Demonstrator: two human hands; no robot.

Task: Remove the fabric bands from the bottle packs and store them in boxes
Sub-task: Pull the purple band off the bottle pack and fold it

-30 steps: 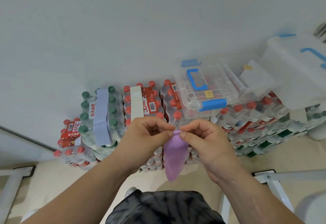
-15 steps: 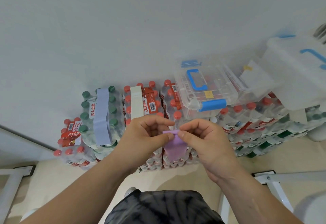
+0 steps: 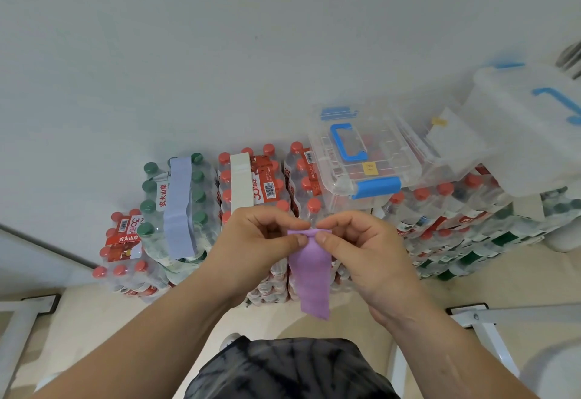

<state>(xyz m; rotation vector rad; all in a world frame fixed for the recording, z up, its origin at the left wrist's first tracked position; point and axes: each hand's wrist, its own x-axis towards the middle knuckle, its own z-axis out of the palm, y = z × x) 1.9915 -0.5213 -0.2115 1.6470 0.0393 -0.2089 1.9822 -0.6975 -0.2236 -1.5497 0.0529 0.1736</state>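
Observation:
A purple fabric band (image 3: 311,276) hangs in front of me, pinched at its top edge by my left hand (image 3: 254,244) and my right hand (image 3: 364,250), thumbs and fingers meeting at the middle. Behind them stand shrink-wrapped bottle packs against the wall. A light blue band (image 3: 178,206) wraps the green-capped pack (image 3: 151,191), and a white band (image 3: 241,183) wraps a red-capped pack (image 3: 267,178). A clear box with blue handle and latch (image 3: 364,159) sits shut on top of the packs.
More clear boxes (image 3: 534,134) lie on the packs to the right. A low red-capped pack (image 3: 122,250) stands at the far left. White metal frame legs (image 3: 484,329) stand on the beige floor at both sides.
The purple band was bunched up short half a second ago; it now hangs longer and flatter from my fingers. Both hands stay in much the same place.

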